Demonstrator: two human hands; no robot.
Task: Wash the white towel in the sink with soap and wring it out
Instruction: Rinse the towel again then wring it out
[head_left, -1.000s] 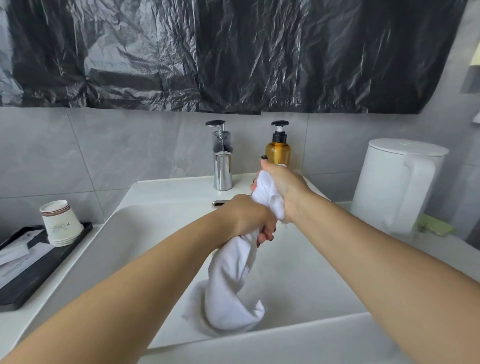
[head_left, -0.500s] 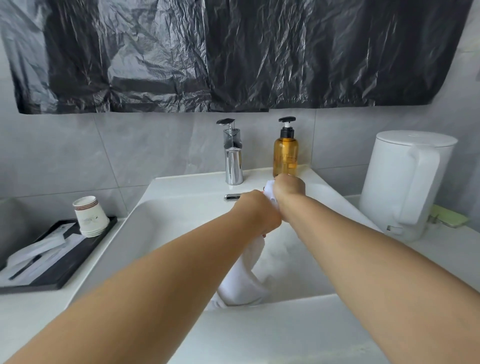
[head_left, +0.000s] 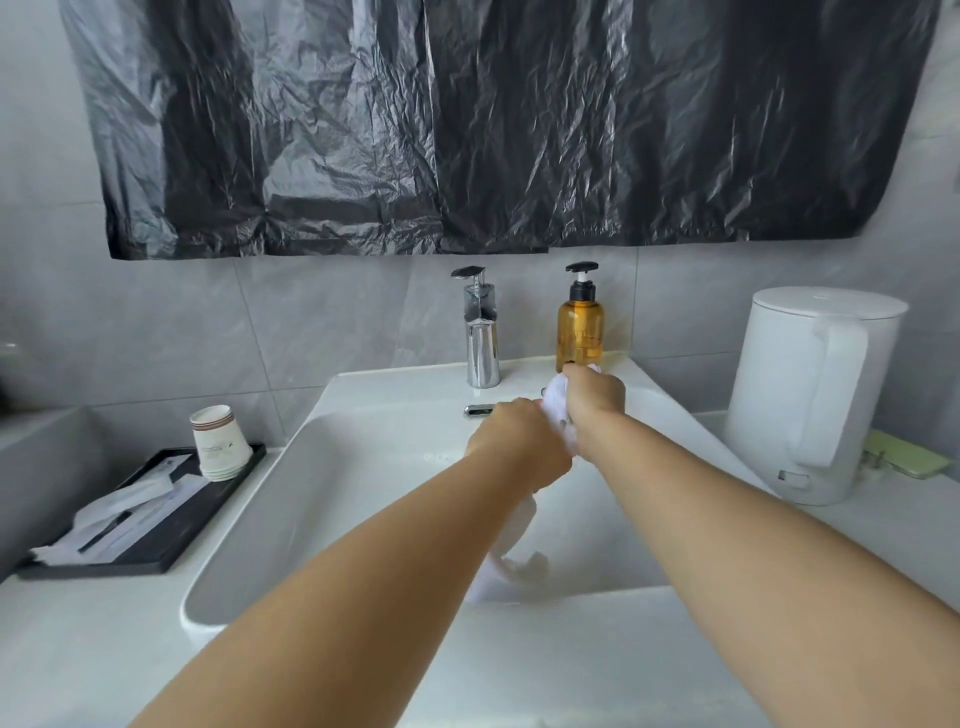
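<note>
Both hands are up over the far half of the white rectangular ceramic sink (head_left: 332, 467), fists closed on the white cloth towel (head_left: 511, 540). The left hand (head_left: 517, 447) is wrapped round the towel's middle; the right hand (head_left: 595, 397), just beyond it & slightly higher, clenches the top end, w/ a bit of white showing between the two fists. The rest of the towel hangs twisted down from the left fist, its tail bunched on the sink's near floor.

Far rim: chrome tap (head_left: 480, 332) at centre, amber plastic soap pump bottle w/ black head (head_left: 580, 325) just right of it, behind the right hand. Right counter: white plastic kettle (head_left: 810, 395). Left counter: stack of paper cups (head_left: 218, 441) on a black rectangular tray (head_left: 171, 535). Black crinkled plastic sheet (head_left: 493, 119) is on the wall above.
</note>
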